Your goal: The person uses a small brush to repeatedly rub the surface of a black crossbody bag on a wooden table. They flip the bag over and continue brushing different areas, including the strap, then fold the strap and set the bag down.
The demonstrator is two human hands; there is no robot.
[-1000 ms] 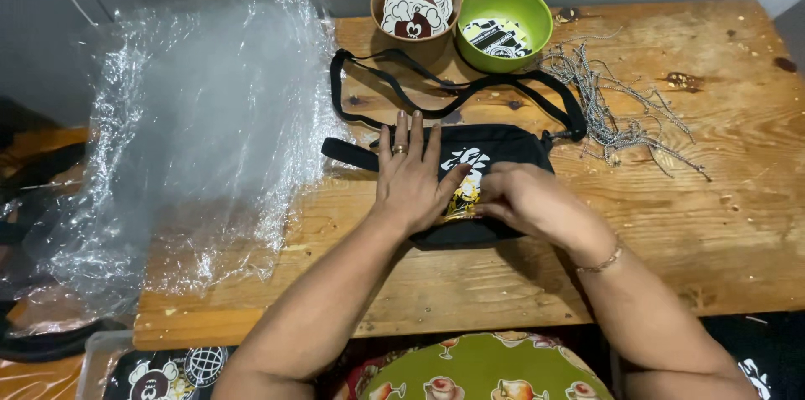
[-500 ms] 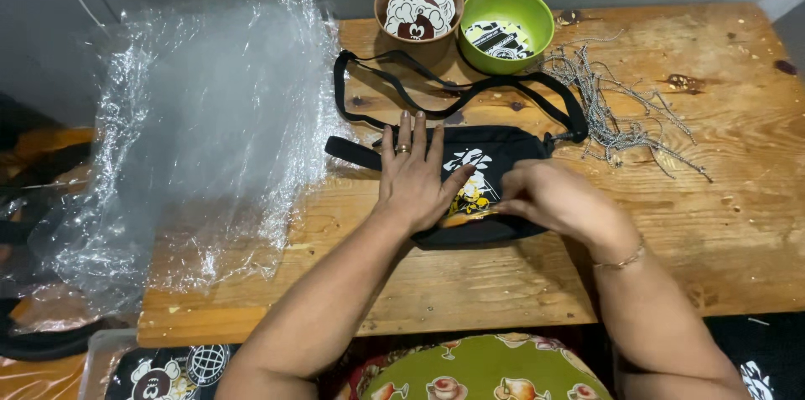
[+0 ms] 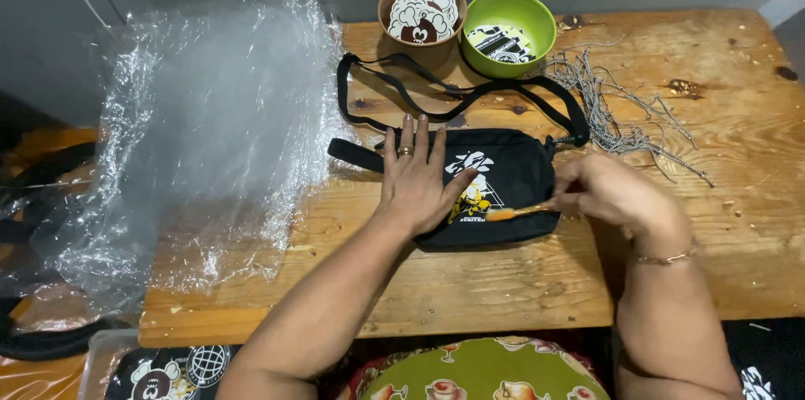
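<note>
There is one view only, taken from a camera worn on the person's head. It looks steeply down and slightly forward over a wooden table (image 3: 520,283), near enough that both forearms rise from the bottom edge and fill much of the lower half. The left hand (image 3: 415,186) and right hand (image 3: 612,194) sit close to the centre, over a black pouch (image 3: 511,174). The table's far edge and a grey wall run along the top, with two bowls (image 3: 507,31) just below. Clear plastic sheeting (image 3: 193,140) takes the left side. The person's lap shows at the bottom edge.
</note>
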